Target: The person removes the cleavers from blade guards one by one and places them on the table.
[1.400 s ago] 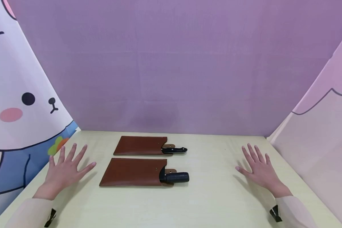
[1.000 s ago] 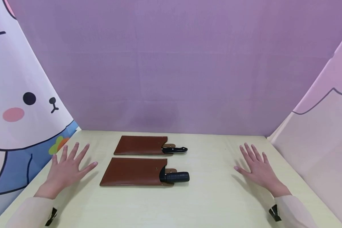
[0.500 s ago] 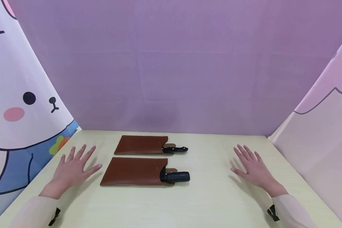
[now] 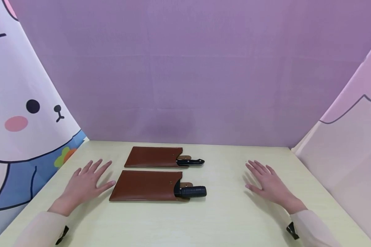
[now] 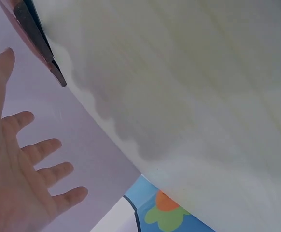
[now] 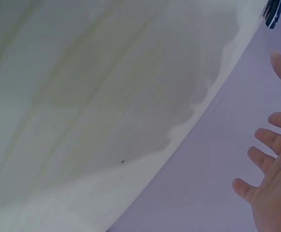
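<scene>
Both hands above the table point(image 4: 225, 219), palms down, fingers loosely apart, grip on nothing. Left hand point(image 4: 83, 187) toward left edge, thumb near the left end of the near sheath point(image 4: 148, 185). Right hand point(image 4: 267, 183) between the handles and right edge, well apart from both. Two brown sheaths lie flat left of centre, long sides roughly along the far edge, narrow gap between. Far sheath point(image 4: 153, 156) close to far edge; slim black handle point(image 4: 190, 162) sticks out toward right edge. Near sheath looks bigger; thick ribbed black handle point(image 4: 192, 191) points same way. Blades hidden. Purple cloth point(image 4: 185, 75) behind far edge, cartoon cloth point(image 4: 15, 144) along left edge.
</scene>
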The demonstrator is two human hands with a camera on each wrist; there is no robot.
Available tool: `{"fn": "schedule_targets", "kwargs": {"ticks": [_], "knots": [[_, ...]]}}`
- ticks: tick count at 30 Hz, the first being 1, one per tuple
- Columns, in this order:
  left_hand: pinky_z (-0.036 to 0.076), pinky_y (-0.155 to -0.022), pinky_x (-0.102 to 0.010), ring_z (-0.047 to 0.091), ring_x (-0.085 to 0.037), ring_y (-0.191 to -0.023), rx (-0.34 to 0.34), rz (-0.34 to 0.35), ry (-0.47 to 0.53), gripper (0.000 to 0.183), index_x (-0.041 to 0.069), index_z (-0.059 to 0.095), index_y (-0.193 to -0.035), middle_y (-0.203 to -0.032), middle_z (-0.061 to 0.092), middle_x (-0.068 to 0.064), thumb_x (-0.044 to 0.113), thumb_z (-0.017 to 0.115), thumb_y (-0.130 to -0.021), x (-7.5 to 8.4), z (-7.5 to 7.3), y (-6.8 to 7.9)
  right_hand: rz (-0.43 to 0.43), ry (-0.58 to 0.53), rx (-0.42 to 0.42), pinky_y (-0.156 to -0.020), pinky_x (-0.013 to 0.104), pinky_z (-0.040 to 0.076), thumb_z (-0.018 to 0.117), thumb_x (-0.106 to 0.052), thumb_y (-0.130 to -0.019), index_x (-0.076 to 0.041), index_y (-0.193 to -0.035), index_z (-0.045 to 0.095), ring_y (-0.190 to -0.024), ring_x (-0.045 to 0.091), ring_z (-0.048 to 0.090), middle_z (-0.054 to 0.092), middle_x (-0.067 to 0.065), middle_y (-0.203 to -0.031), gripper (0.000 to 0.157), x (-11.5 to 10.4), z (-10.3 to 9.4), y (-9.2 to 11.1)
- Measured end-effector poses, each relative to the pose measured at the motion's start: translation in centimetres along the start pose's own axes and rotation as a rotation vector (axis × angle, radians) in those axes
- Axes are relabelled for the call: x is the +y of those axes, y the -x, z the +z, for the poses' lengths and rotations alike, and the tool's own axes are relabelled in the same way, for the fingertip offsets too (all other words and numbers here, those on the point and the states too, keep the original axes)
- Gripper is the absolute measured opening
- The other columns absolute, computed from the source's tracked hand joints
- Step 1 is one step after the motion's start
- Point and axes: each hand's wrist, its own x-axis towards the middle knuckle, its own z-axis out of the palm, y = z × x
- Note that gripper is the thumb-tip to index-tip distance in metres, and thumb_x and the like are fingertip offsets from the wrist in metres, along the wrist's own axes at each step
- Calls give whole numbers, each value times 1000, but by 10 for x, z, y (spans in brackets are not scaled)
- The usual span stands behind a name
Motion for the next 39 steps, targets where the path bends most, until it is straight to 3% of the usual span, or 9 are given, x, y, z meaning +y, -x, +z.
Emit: {"fn": "schedule_targets", "kwargs": {"ticks": [21,30,39], "knots": [[41,-84,-57,49,-36,-115,36,138,47,70,17,50,-131,-128,52,-13,62,57,-78,20,9,-6,-149,-37,6,-90,51,40,70,-36,-76,-4,-130,48,-117,32,50,52,13,-129,67,-32,3,-14],[42,-84,-55,52,-35,-112,12,161,74,70,19,52,-129,-125,55,-12,63,58,-76,31,9,-8,-151,-98,-51,-92,48,41,69,-38,-77,-6,-129,50,-116,28,51,54,10,-127,64,-48,0,-22],[43,-84,-54,53,-32,-111,1,227,89,68,22,51,-130,-123,56,-9,63,58,-76,44,11,-13,-172,-134,-97,-92,45,41,68,-41,-78,-9,-128,51,-115,24,52,55,5,-125,61,-65,1,-31]]}}
